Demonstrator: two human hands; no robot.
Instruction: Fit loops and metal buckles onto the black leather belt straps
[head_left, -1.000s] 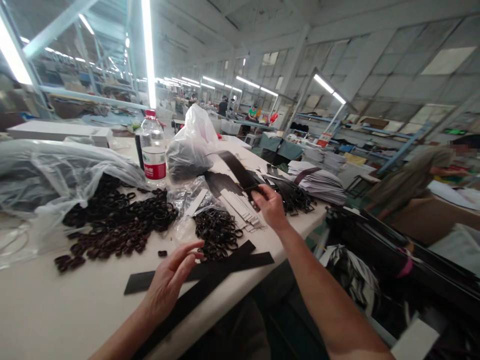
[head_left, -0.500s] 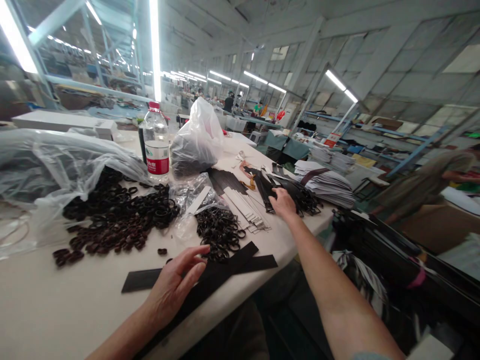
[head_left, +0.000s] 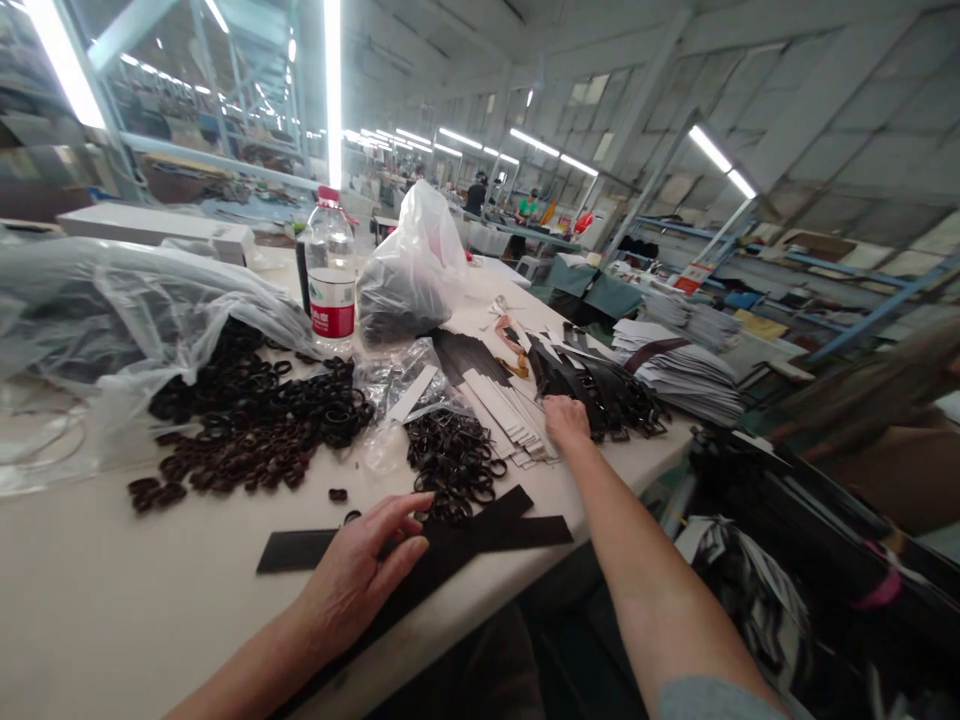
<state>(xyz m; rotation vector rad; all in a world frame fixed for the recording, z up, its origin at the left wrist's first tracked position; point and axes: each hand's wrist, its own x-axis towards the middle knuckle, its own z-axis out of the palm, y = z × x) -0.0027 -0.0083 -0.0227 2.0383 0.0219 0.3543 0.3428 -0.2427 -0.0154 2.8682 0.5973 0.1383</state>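
My left hand (head_left: pixel 367 565) hovers over or rests on crossed flat black strips (head_left: pixel 517 535) at the table's near edge, thumb and fingers apart, holding nothing. Beyond its fingertips lies a heap of small black loops (head_left: pixel 454 455). Farther out, my right hand (head_left: pixel 568 422) is closed, its fingers curled down between a stack of white strips (head_left: pixel 506 415) and a pile of black belts (head_left: pixel 600 385) with buckles. Its fingertips are hidden, so what it pinches cannot be made out.
A loose pile of black and dark brown loops (head_left: pixel 247 430) spreads at left beneath clear plastic sheeting (head_left: pixel 135 310). A bottle with a red cap (head_left: pixel 330 270) stands beside a filled plastic bag (head_left: pixel 416 265). Stacked papers (head_left: pixel 675 365) lie at the right edge. A person (head_left: pixel 892 430) is blurred at far right.
My right hand has moved slightly left and nearer, off the belts toward the white strips, and its fingers have curled in. My left hand keeps nearly the same place. The view has shifted a little.
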